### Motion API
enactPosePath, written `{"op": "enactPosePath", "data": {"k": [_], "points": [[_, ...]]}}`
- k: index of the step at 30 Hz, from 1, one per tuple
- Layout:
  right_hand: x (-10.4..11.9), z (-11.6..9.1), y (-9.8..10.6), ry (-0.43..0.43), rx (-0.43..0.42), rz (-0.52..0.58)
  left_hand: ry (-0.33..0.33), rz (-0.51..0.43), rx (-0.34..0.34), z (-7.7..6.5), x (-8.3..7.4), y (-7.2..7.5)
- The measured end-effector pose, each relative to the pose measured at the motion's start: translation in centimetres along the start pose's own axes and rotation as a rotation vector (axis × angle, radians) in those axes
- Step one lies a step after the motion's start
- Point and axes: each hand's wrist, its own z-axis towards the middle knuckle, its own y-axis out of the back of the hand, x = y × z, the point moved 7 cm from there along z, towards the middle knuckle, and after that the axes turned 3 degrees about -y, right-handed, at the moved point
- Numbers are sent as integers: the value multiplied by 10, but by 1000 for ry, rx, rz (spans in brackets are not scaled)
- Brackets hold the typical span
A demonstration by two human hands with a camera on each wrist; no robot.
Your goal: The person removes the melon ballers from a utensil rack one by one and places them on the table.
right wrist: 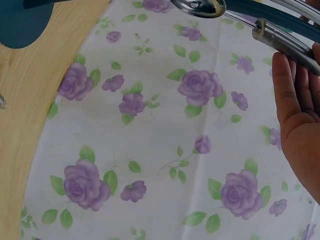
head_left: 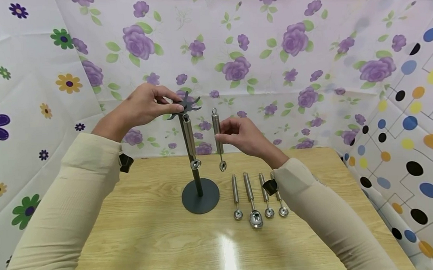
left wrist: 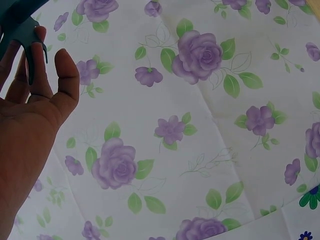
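Note:
My left hand (head_left: 148, 105) pinches the edge of the star-shaped hook top of a dark utensil stand (head_left: 200, 199); in the left wrist view its dark hooks (left wrist: 22, 45) lie among the fingers. One melon baller (head_left: 189, 140) with a steel handle hangs from a front hook, bowl down. To the right of the stand, my right hand (head_left: 243, 136) pinches a second melon baller (head_left: 217, 129) by its handle, loop end up and small bowl down, apart from the hooks. The right wrist view shows this steel handle (right wrist: 285, 42) at the fingertips.
Right of the stand's round base, several steel tools lie side by side on the wooden table (head_left: 144, 226): small ballers (head_left: 238, 214) and a larger oval scoop (head_left: 255, 218). The right forearm partly covers the rightmost one. A floral cloth (head_left: 272, 88) hangs close behind the stand.

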Motion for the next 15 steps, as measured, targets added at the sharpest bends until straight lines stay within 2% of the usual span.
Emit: {"op": "enactPosePath", "data": {"k": [15], "points": [[-33,-22,11,-42,-54,10,-9,18,1,0,0,0]]}}
